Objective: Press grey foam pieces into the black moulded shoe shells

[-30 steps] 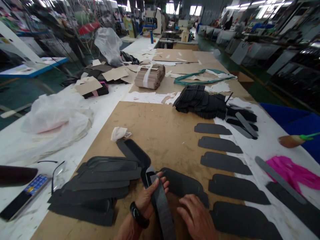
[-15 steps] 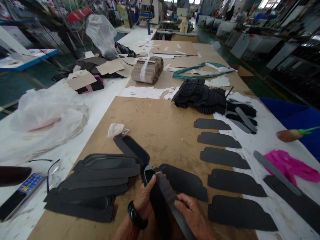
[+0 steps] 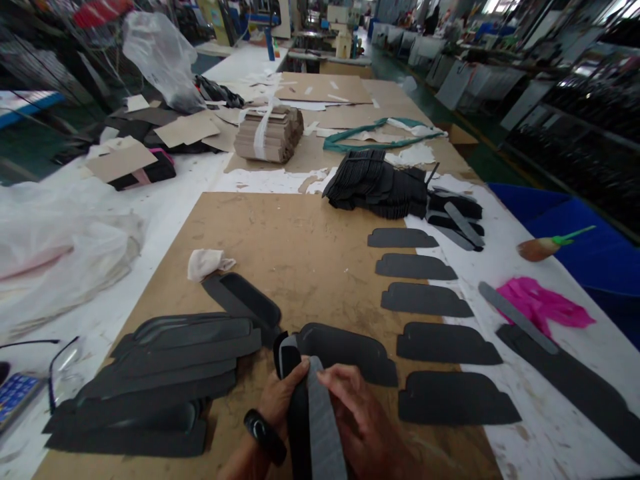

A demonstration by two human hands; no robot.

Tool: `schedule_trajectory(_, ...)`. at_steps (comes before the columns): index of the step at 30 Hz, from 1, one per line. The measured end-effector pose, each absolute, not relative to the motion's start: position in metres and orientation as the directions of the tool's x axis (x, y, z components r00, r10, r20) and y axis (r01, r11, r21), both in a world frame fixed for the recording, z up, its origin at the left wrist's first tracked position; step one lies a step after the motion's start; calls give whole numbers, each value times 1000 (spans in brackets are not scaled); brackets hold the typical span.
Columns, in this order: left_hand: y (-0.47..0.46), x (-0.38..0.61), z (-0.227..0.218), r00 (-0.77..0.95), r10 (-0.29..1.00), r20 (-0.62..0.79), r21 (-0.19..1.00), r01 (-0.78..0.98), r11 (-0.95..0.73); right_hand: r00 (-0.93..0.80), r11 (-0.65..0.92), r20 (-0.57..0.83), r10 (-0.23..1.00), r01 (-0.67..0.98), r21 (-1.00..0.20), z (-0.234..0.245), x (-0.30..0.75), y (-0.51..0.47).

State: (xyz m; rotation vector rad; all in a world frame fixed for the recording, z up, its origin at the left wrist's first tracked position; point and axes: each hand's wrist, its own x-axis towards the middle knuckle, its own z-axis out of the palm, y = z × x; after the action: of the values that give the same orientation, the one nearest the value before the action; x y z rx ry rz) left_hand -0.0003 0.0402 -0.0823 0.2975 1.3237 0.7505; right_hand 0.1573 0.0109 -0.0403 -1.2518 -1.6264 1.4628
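My left hand, a black band on its wrist, is closed round a long black strip-like piece with a grey end folded over at its top. My right hand pinches the upper part of a grey strip lying alongside it, thumb and fingers on its edge. Just beyond my hands lies a flat dark grey panel with notched ends. To the left is an overlapping stack of similar panels. Another panel with a raised black patch lies angled behind the stack.
Several dark panels lie in a column at right. Behind them stands a black bundle. A brown bottle with a green nozzle, pink cloth, white rag and glasses lie around the brown board.
My right hand has moved up the grey strip, closer to my left hand and the top end. The camera view has shifted right, so the table appears further left.
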Motion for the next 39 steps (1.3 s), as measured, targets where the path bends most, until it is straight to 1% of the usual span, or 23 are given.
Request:
schedule_trajectory(1, 38, 4, -80, 85, 654, -752, 606, -304, 735, -370, 60, -75, 926, 339, -939, -40, 157, 13)
schedule_trajectory(2, 37, 8, -77, 109, 664, -739, 618, -282, 734, -375, 154, -7, 927, 396, -905, -39, 158, 14)
schedule_trajectory(3, 36, 10, -74, 132, 673, -728, 631, -258, 732, -384, 216, 43, 922, 419, -882, -39, 161, 15)
schedule_trajectory(4, 35, 11, -70, 147, 679, -719, 642, -232, 730, -399, 246, 65, 915, 421, -873, -38, 166, 16)
schedule_trajectory(5, 36, 9, -65, 151, 682, -715, 651, -212, 729, -396, 232, 51, 917, 423, -876, -37, 172, 17)
schedule_trajectory(6, 37, 5, -60, 132, 694, -708, 669, -192, 718, -367, 165, -8, 930, 438, -883, -37, 181, 18)
schedule_trajectory(8, 40, -9, -51, 10, 755, -656, 747, -130, 652, -246, -53, -207, 947, 516, -855, -37, 201, 22)
schedule_trajectory(9, 41, -17, -47, -68, 791, -608, 794, -76, 603, -184, -144, -292, 939, 559, -816, -38, 211, 24)
schedule_trajectory(11, 42, -32, -43, -173, 858, -485, 859, 91, 504, -123, -219, -366, 923, 615, -758, -44, 227, 31)
schedule_trajectory(12, 40, -38, -43, -183, 886, -426, 867, 197, 458, -124, -222, -379, 917, 630, -744, -47, 232, 34)
schedule_trajectory(13, 38, -42, -45, -144, 917, -373, 866, 301, 400, -132, -220, -387, 913, 639, -738, -51, 234, 38)
schedule_trajectory(15, 30, -43, -52, 18, 970, -243, 855, 477, 205, -173, -218, -417, 892, 644, -734, -57, 233, 45)
schedule_trajectory(17, 21, -37, -62, 196, 971, -135, 804, 594, -8, -219, -214, -454, 864, 656, -724, -61, 226, 52)
schedule_trajectory(19, 13, -29, -74, 316, 946, -75, 717, 676, -169, -257, -206, -494, 831, 682, -702, -61, 218, 59)
schedule_trajectory(22, 9, -19, -88, 418, 907, 54, 556, 742, -375, -321, -162, -532, 783, 721, -674, -61, 208, 70)
schedule_trajectory(24, 9, -15, -95, 458, 876, 153, 443, 761, -475, -357, -120, -539, 763, 741, -660, -62, 204, 76)
schedule_trajectory(25, 10, -14, -98, 469, 865, 178, 387, 775, -499, -362, -104, -539, 761, 751, -652, -63, 203, 79)
schedule_trajectory(27, 13, -12, -102, 489, 854, 178, 301, 799, -520, -362, -91, -537, 763, 761, -642, -66, 202, 82)
schedule_trajectory(29, 16, -10, -105, 501, 851, 156, 252, 813, -525, -353, -98, -538, 766, 762, -640, -69, 201, 84)
schedule_trajectory(34, 22, -9, -112, 514, 853, 93, 213, 826, -522, -341, -110, -554, 759, 772, -626, -74, 199, 88)
schedule_trajectory(39, 25, -9, -115, 504, 859, 93, 207, 834, -512, -331, -108, -568, 754, 790, -604, -74, 196, 93)
